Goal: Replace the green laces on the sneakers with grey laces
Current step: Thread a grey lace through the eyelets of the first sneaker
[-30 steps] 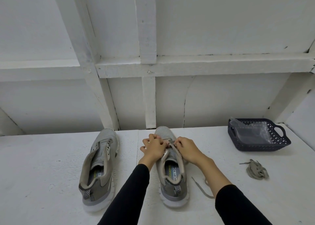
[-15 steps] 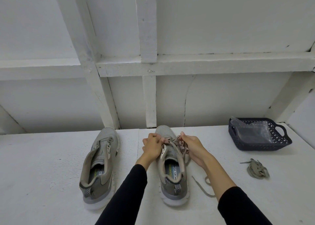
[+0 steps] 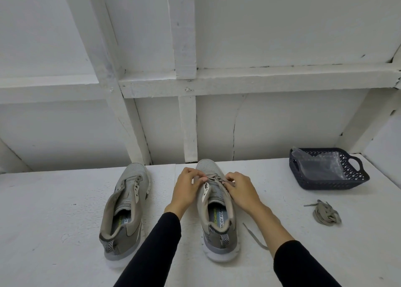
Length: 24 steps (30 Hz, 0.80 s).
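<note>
Both hands work at the toe end of the right-hand sneaker (image 3: 217, 202): the left hand (image 3: 187, 189) and right hand (image 3: 240, 189) each pinch the grey lace (image 3: 213, 176) at the lowest eyelets, close together. Best to even both ends before crossing upward — keep the lace flat. One tail (image 3: 255, 235) trails by the heel; the other sneaker (image 3: 128, 208) lies unlaced, a spare lace bundle (image 3: 326, 215) near the basket (image 3: 327, 170)

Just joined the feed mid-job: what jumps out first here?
Both hands, left and right, pinch a lace at the toe end of the right sneaker, centre table. An unlaced sneaker sits to its left; a bundled lace and dark basket lie far right.
</note>
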Motion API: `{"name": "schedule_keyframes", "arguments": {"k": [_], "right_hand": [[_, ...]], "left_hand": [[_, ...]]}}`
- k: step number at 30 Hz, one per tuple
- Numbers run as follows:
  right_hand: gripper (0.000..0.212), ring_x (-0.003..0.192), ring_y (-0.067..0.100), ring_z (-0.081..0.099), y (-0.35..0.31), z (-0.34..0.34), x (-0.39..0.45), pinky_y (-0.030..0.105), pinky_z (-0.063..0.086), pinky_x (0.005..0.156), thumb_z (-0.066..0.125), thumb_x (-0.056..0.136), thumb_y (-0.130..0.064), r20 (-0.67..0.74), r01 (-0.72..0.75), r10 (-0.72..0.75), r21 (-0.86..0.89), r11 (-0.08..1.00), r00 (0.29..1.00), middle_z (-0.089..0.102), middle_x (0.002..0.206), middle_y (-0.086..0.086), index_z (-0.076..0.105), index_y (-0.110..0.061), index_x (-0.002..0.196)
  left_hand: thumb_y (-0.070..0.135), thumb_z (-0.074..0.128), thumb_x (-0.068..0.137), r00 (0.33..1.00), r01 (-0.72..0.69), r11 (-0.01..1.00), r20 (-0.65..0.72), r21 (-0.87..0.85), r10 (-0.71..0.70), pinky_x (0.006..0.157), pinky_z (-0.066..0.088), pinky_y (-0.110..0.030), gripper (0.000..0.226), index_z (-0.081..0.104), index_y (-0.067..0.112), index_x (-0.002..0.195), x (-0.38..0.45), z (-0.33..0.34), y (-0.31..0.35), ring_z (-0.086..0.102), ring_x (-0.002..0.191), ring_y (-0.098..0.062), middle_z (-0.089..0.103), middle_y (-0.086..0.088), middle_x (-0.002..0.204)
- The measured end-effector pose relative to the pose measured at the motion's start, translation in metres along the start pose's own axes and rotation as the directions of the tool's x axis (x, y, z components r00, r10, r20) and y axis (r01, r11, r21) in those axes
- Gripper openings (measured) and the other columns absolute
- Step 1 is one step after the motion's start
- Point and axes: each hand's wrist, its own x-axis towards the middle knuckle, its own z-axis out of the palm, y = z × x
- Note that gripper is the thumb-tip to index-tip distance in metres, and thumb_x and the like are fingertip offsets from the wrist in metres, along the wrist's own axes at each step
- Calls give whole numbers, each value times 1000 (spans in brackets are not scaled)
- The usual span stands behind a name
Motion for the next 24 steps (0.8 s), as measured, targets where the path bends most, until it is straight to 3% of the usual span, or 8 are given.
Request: {"name": "schedule_keyframes", "arguments": {"k": [4, 7, 10, 12, 15, 19, 22, 24], "right_hand": [[23, 76, 15, 47, -5, -1, 2, 22, 35, 64, 54, 97, -17, 72, -109, 98, 180, 978, 993, 52, 83, 4, 59, -3, 80], [30, 61, 11, 44, -7, 0, 2, 18, 34, 51, 50, 99, -16, 182, -326, 272, 471, 819, 945, 51, 66, 1, 56, -9, 71], [25, 73, 23, 57, -5, 3, 5, 28, 44, 68, 55, 96, -26, 304, -489, 393, 664, 566, 868, 64, 78, 13, 64, -9, 81], [25, 84, 28, 62, -4, 4, 7, 36, 49, 79, 58, 96, -27, 321, -486, 395, 748, 452, 861, 68, 91, 17, 69, -6, 86], [24, 91, 26, 69, -5, 8, 4, 33, 54, 82, 55, 97, -17, 307, -412, 321, 844, 343, 896, 73, 99, 17, 71, 1, 99], [19, 89, 17, 69, -3, 15, -3, 28, 52, 82, 58, 95, -15, 147, -300, 307, 783, 545, 940, 75, 93, 8, 76, -10, 95], [20, 82, 19, 60, 0, 15, -4, 26, 44, 76, 57, 95, -17, -27, -157, 185, 421, 893, 982, 66, 91, 14, 74, -9, 89], [18, 89, 13, 52, 0, 11, -4, 24, 41, 79, 54, 96, -18, -45, -88, 101, 225, 970, 994, 52, 97, 5, 71, -15, 93]], "left_hand": [[38, 69, 87, 999, -40, 989, 38, 142, 34, 97, 39, -39, 7, 67, 42, 82, 5, -1, 7, 47, 112, -11, 52, 11, 111], [40, 66, 89, 991, -51, 969, 133, 242, 19, 99, 31, -38, 7, 72, 36, 91, 8, 0, 13, 36, 120, -17, 46, 9, 124], [38, 65, 90, 981, -68, 958, 196, 279, 12, 97, 26, -35, 14, 74, 34, 100, 11, 1, 21, 31, 123, -19, 43, 7, 131], [38, 65, 90, 976, -63, 957, 220, 282, -1, 95, 24, -34, 16, 73, 34, 103, 12, 1, 22, 30, 123, -19, 42, 6, 131], [41, 63, 91, 971, -34, 960, 235, 278, -34, 92, 21, -33, 17, 73, 35, 103, 12, 0, 21, 28, 122, -18, 41, 8, 128], [47, 55, 95, 955, 25, 948, 273, 316, -116, 92, 19, -32, 27, 73, 30, 105, 11, 1, 21, 25, 120, -17, 36, 10, 128], [49, 53, 95, 930, 123, 957, 305, 264, -204, 97, 23, -34, 30, 73, 27, 103, 11, 1, 21, 26, 121, -19, 33, 12, 124], [47, 55, 94, 921, 182, 955, 301, 234, -249, 100, 23, -35, 24, 69, 28, 94, 11, 2, 25, 25, 119, -18, 33, 11, 123]]}}
